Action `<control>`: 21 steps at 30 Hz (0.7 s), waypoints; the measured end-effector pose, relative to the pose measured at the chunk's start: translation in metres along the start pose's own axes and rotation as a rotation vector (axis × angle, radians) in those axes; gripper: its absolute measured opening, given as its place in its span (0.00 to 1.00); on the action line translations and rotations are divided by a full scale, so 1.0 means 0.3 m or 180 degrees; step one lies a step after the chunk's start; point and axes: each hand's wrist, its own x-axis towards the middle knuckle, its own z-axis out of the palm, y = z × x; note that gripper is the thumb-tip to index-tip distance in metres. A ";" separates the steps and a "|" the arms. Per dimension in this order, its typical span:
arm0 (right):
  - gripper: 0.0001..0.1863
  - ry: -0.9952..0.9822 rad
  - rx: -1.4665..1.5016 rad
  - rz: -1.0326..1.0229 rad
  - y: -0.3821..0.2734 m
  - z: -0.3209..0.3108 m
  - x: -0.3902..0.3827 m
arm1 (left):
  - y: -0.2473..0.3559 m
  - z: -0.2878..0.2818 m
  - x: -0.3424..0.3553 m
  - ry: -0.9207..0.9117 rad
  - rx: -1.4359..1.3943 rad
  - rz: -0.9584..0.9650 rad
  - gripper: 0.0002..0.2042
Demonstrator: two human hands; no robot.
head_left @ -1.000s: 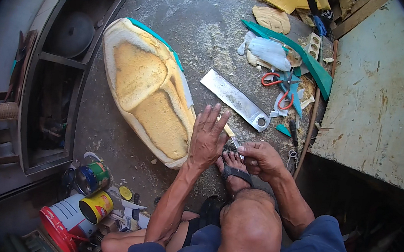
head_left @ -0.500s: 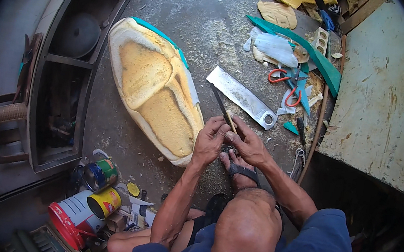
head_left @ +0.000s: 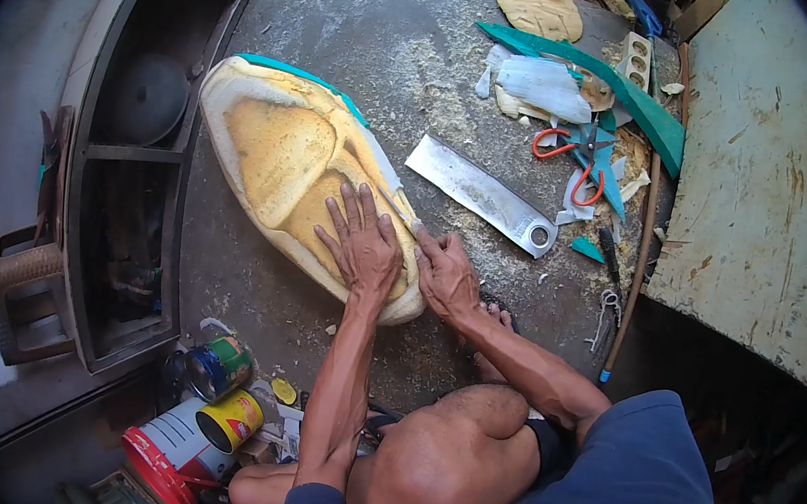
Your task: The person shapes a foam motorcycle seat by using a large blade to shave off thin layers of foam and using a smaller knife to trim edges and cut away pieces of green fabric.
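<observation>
Foam seat point(head_left: 280, 151) lies on the gray floor point(head_left: 302, 13), a bit left of the middle, its near end by the person's hands. The left hand point(head_left: 363, 252) is flat on top of the foam seat, fingers spread wide. The right hand point(head_left: 448, 276) is closed around a small knife point(head_left: 415, 224), and the thin blade is at the right edge of the foam seat. To the right lies a flat metal bar point(head_left: 476, 193) with a round hole. Farther right are red-handled scissors point(head_left: 590, 149) and a long green strip point(head_left: 600, 85). Near left sits a yellow can point(head_left: 232, 419).
</observation>
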 end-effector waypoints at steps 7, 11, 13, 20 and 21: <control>0.22 0.0105 0.0110 -0.0304 0.081 -0.005 0.034 | 0.006 -0.004 0.007 -0.0004 -0.0142 -0.0007 0.31; 0.21 0.0000 0.0103 -0.0086 0.103 -0.005 0.045 | 0.006 -0.006 0.002 0.0080 -0.0135 0.0035 0.30; 0.21 -0.0047 0.0116 -0.0079 0.125 -0.001 0.065 | 0.020 -0.017 0.003 -0.0027 -0.0176 0.0002 0.30; 0.20 -0.0134 0.0436 -0.0086 0.123 0.010 0.126 | 0.010 -0.028 0.008 -0.0051 -0.0126 -0.0010 0.30; 0.20 -0.0167 0.0482 -0.0059 0.121 0.013 0.126 | 0.008 -0.024 0.001 -0.0068 -0.0114 -0.0010 0.30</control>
